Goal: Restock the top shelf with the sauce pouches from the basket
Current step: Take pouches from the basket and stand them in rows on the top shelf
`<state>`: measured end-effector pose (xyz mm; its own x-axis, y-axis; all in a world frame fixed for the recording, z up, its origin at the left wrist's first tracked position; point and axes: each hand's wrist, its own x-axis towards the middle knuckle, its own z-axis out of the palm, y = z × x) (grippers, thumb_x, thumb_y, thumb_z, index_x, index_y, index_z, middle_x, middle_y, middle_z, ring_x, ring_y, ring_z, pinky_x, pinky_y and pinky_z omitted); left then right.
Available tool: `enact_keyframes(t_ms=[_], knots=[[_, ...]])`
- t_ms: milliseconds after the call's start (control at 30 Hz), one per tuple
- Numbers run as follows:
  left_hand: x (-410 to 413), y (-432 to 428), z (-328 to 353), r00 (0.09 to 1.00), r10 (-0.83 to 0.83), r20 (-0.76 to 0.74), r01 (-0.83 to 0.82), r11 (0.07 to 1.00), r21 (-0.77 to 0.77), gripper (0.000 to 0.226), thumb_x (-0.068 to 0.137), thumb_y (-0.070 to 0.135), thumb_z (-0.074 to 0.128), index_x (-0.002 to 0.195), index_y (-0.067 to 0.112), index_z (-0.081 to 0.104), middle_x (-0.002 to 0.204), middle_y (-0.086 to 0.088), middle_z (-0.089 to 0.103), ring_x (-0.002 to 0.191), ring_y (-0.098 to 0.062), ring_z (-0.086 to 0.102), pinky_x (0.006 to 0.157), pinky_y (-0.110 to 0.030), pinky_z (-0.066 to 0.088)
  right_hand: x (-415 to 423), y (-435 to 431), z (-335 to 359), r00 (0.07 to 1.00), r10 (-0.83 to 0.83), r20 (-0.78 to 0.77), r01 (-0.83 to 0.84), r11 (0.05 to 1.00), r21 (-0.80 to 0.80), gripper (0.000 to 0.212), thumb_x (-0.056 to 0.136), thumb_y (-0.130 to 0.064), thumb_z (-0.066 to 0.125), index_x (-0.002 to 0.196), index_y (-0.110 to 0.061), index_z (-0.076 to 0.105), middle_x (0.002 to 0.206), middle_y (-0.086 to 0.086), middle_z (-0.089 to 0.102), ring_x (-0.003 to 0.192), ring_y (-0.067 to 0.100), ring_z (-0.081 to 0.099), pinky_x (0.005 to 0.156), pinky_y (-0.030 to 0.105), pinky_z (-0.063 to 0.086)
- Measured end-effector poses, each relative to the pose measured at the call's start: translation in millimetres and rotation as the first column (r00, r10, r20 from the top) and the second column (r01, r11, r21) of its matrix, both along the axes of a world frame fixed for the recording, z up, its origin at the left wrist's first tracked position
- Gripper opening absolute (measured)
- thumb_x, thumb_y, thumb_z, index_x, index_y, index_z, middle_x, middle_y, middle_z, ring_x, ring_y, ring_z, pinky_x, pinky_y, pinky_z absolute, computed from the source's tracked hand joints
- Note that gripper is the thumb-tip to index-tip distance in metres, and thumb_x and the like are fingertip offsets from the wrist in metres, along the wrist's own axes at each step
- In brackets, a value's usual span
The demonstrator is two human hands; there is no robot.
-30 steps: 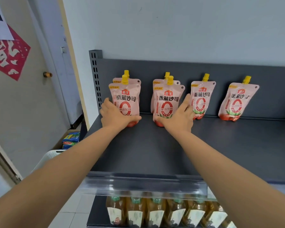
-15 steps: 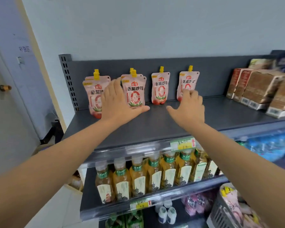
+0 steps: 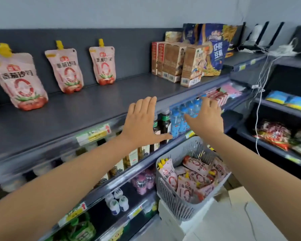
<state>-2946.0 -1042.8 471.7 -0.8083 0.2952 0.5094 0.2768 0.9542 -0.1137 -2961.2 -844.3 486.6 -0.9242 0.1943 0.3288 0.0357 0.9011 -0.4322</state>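
Three pink sauce pouches with yellow caps stand along the back of the dark top shelf (image 3: 97,105): one at the left (image 3: 19,80), one in the middle (image 3: 65,70), one further right (image 3: 103,64). A grey basket (image 3: 170,193) at the lower right holds several more pink pouches (image 3: 195,180). My left hand (image 3: 142,122) hovers in front of the top shelf's edge, fingers straight and spread, holding nothing. My right hand (image 3: 206,119) is beside it above the basket, fingers straight, also holding nothing.
Brown and red cartons (image 3: 177,61) and blue snack bags (image 3: 210,47) fill the right of the top shelf. Bottles (image 3: 184,119) line the shelves below. The basket rests on white boxes (image 3: 189,221). A second rack with snack packs (image 3: 274,134) and hanging cables (image 3: 261,87) stands at the right.
Both hands have let go of the pouches on the shelf and drawn back to the right, off the top shelf toward the basket. The view has swung right and down.
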Motion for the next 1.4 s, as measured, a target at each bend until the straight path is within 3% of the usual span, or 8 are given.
enact_keyframes(t_ms=[267, 400, 533, 733, 967, 1067, 1200, 1400], knots=[[-54, 121, -124, 0.939, -0.006, 0.343, 0.022, 0.999, -0.043, 0.124, 0.060, 0.094, 0.034, 0.140, 0.000, 0.040, 0.135, -0.014, 0.049, 0.118, -0.032, 0.050, 0.095, -0.042, 0.031, -60, 115, -109, 0.938, 0.043, 0.345, -0.042, 0.999, -0.009, 0.075, 0.088, -0.038, 0.060, 0.145, -0.006, 0.023, 0.146, 0.016, 0.028, 0.134, 0.036, 0.030, 0.100, 0.046, 0.038], [-55, 157, -187, 0.790, 0.099, 0.604, -0.034, 0.992, -0.119, 0.127, 0.061, 0.089, 0.048, 0.151, 0.010, 0.006, 0.155, -0.009, 0.016, 0.140, -0.029, 0.021, 0.113, -0.043, 0.019, -90, 143, -162, 0.860, 0.112, 0.498, -0.109, 0.993, -0.034, 0.075, 0.089, -0.038, 0.060, 0.144, -0.003, 0.023, 0.143, 0.019, 0.032, 0.133, 0.037, 0.031, 0.103, 0.047, 0.037], [-52, 177, -225, 0.681, 0.202, 0.704, -0.118, 0.979, -0.167, 0.128, 0.060, 0.082, 0.061, 0.151, 0.010, 0.005, 0.154, -0.011, 0.019, 0.141, -0.030, 0.021, 0.114, -0.044, 0.017, -110, 154, -198, 0.754, 0.146, 0.640, -0.168, 0.985, -0.026, 0.082, 0.091, -0.036, 0.056, 0.151, -0.006, 0.008, 0.154, 0.019, 0.018, 0.141, 0.037, 0.020, 0.110, 0.045, 0.027], [-58, 196, -261, 0.526, 0.243, 0.815, -0.139, 0.970, -0.200, 0.102, 0.071, 0.037, 0.076, 0.147, 0.013, 0.013, 0.146, -0.013, 0.027, 0.131, -0.029, 0.034, 0.110, -0.047, 0.026, -126, 165, -250, 0.651, 0.137, 0.747, -0.163, 0.986, -0.040, 0.077, 0.086, -0.031, 0.064, 0.146, -0.005, 0.023, 0.145, 0.021, 0.030, 0.135, 0.038, 0.030, 0.105, 0.043, 0.033], [-53, 209, -302, 0.445, 0.294, 0.846, -0.155, 0.956, -0.250, 0.097, 0.077, 0.008, 0.067, 0.151, 0.009, 0.004, 0.140, -0.015, 0.030, 0.124, -0.032, 0.039, 0.104, -0.044, 0.034, -149, 164, -308, 0.523, 0.077, 0.849, -0.122, 0.992, -0.014, 0.083, 0.083, -0.023, 0.069, 0.147, -0.005, 0.019, 0.145, 0.021, 0.030, 0.134, 0.037, 0.033, 0.105, 0.044, 0.038], [-53, 212, -314, 0.451, 0.342, 0.824, -0.169, 0.940, -0.298, 0.104, 0.076, 0.014, 0.072, 0.151, 0.007, 0.000, 0.140, -0.017, 0.028, 0.125, -0.034, 0.037, 0.105, -0.045, 0.034, -162, 158, -328, 0.524, 0.073, 0.849, -0.117, 0.993, -0.013, 0.084, 0.082, -0.025, 0.069, 0.147, -0.004, 0.020, 0.146, 0.019, 0.030, 0.136, 0.037, 0.031, 0.107, 0.046, 0.037], [-52, 212, -324, 0.456, 0.351, 0.818, -0.163, 0.936, -0.311, 0.125, 0.066, 0.039, 0.081, 0.149, 0.005, -0.005, 0.141, -0.017, 0.019, 0.128, -0.034, 0.029, 0.107, -0.048, 0.030, -167, 149, -355, 0.502, 0.043, 0.864, -0.147, 0.988, 0.036, 0.103, 0.077, -0.042, 0.073, 0.149, -0.002, 0.010, 0.151, 0.022, 0.023, 0.141, 0.038, 0.021, 0.113, 0.049, 0.026], [-48, 213, -340, 0.500, 0.365, 0.785, -0.159, 0.930, -0.331, 0.114, 0.078, 0.050, 0.066, 0.147, 0.005, -0.012, 0.150, -0.017, 0.005, 0.127, -0.036, 0.027, 0.100, -0.052, 0.035, -183, 147, -369, 0.546, -0.014, 0.838, -0.180, 0.975, 0.133, 0.118, 0.065, -0.053, 0.080, 0.148, -0.003, 0.013, 0.147, 0.020, 0.029, 0.137, 0.034, 0.030, 0.111, 0.046, 0.027]])
